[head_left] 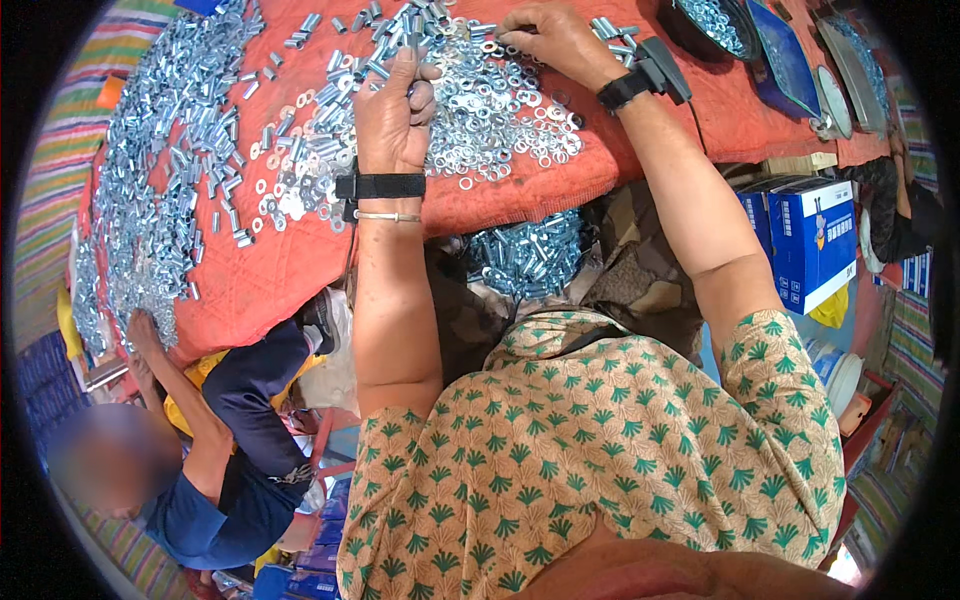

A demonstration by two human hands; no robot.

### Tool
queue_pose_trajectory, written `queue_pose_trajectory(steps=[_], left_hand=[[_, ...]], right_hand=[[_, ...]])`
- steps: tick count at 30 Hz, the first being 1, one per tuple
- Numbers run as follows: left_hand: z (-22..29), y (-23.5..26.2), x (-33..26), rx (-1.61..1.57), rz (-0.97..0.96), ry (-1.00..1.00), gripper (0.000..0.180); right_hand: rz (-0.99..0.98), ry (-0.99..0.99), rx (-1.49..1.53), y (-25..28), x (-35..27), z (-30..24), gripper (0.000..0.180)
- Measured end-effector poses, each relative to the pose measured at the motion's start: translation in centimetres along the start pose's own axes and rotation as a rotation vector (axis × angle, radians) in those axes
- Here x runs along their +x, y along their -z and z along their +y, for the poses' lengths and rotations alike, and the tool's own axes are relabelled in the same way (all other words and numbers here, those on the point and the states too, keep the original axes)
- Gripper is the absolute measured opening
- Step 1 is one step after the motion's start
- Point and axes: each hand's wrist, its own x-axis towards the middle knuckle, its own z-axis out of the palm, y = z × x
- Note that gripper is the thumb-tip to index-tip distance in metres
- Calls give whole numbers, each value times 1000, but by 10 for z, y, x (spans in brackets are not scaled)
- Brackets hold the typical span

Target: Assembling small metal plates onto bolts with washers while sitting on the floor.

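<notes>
Silver metal washers [480, 130] lie in a loose pile on a red cloth-covered table [310, 250]. My left hand [395, 115] is over the left side of this pile, its fingers curled in and its thumb pointing away from me. A short metal sleeve [413, 40] shows right by that thumb tip; whether it is gripped I cannot tell. At the pile's far edge, my right hand [565, 42] has its thumb and fingers pinched together low over the washers. Anything between those fingertips is too small to make out. More sleeves [305, 32] are scattered beyond.
A large heap of metal sleeves [185, 120] covers the table's left side. A container of shiny parts [530, 255] sits at my lap. Back right are a black bowl [715, 30] and a blue tray [780, 60]. A blue box [800, 240] stands right; another person [200, 470] works left.
</notes>
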Motion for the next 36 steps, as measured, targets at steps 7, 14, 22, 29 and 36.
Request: queue_pose_trajectory(steps=[7,14,22,29,36], left_hand=[[7,-1,0,15,16,-11,22],[-1,2,-1,92,41,111,24],[-7,-13,2,240,-19,180,16],[-17,2,3,239,-119,291,23],[-19,-3,2,200,-81,279,23]], right_hand=[[47,235,-479,-19,26,-7,16],[86,-148,-453,-33,22,-11,16],[557,161,-140,-29,14,-9,11],[276,-176,583,-3,5,-38,12],[319,-190,684,10,-10,-35,10]])
